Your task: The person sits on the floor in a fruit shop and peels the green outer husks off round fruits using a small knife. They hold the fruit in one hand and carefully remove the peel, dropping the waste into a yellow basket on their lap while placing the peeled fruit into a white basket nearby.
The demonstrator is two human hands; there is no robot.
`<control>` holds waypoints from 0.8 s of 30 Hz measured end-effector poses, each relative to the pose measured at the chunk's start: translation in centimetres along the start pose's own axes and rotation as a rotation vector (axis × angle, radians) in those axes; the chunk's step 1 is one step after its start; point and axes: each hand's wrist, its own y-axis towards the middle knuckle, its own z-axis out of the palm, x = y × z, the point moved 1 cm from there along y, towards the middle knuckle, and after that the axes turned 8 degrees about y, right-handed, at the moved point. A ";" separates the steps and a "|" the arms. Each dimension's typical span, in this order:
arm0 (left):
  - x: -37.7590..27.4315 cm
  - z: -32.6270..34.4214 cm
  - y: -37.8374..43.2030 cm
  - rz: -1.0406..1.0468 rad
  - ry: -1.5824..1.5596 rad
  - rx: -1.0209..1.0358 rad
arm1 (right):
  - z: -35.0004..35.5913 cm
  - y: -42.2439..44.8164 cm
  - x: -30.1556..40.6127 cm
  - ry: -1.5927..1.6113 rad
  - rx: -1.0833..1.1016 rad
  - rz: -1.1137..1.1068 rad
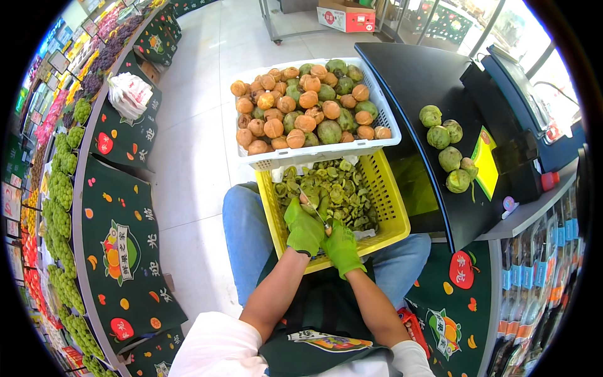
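Both of my hands wear bright green gloves over a yellow plastic basket (402, 228) between my knees. My left hand (301, 228) grips a walnut (308, 200), its pale brown shell partly showing. In my right hand (343, 247) is a small knife (328, 229) with a wooden handle. Its thin blade lies along the walnut, pointing up and left. Loose green walnut husks (341, 188) fill the basket below my hands. Behind it a white plastic crate (325, 151) holds many walnuts, some in green husks (329, 132) and others bare brown (273, 127).
Several green-husked walnuts (438, 137) lie on a black counter (414, 70) to the right, beside a yellow card (486, 165). Packaged goods (525, 273) hang below it. At left runs a fruit stand with green grapes (60, 188) and a white plastic bag (129, 95). A cardboard box (346, 16) is farther off.
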 end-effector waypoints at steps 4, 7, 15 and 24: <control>0.8 -2.6 2.6 0.038 -0.043 0.207 | 0.0 0.3 0.1 0.199 -0.013 0.008; 0.9 -2.1 1.6 0.168 0.142 0.378 | -1.4 1.2 0.7 0.390 0.058 0.183; -1.5 -2.4 1.2 -0.045 0.232 0.642 | -4.6 1.7 -0.3 -0.075 0.079 -0.051; 1.8 -3.8 3.5 -0.030 0.161 0.400 | -3.4 3.0 -0.5 -0.342 0.101 0.005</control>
